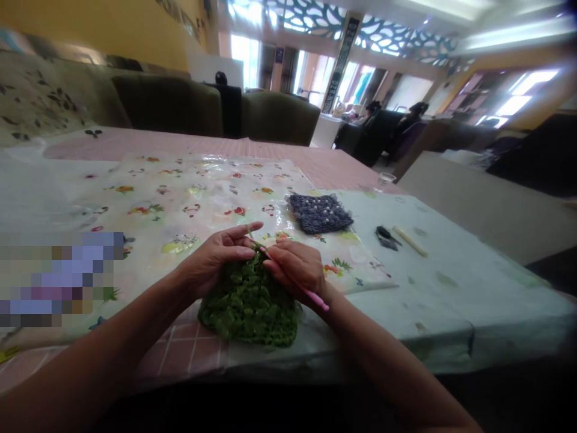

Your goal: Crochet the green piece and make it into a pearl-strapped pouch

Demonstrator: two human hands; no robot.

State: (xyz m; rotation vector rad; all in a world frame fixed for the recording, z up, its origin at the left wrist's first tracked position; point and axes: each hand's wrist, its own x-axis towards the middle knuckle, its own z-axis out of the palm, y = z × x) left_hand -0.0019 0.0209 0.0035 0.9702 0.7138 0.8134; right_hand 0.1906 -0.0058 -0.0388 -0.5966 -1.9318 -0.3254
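Observation:
A green crocheted piece [252,300] hangs between my hands at the table's front edge. My left hand [220,258] pinches its top edge, with a strand of green yarn [250,231] by the raised index finger. In my right hand [300,264] is a pink crochet hook [318,299], its handle end sticking out below the palm. The hook's tip meets the green work near my left fingertips; the exact stitch is too small to make out. Beyond my right hand lies a dark grey-blue crocheted square [320,212] with white beads on it.
Small black scissors or clips [387,237] and a cream stick [410,241] lie on the right of the table. A clear cup [386,179] stands farther back. A fruit-print plastic cover [207,192] spreads over the middle. Chairs [279,117] line the far side; people sit in the background.

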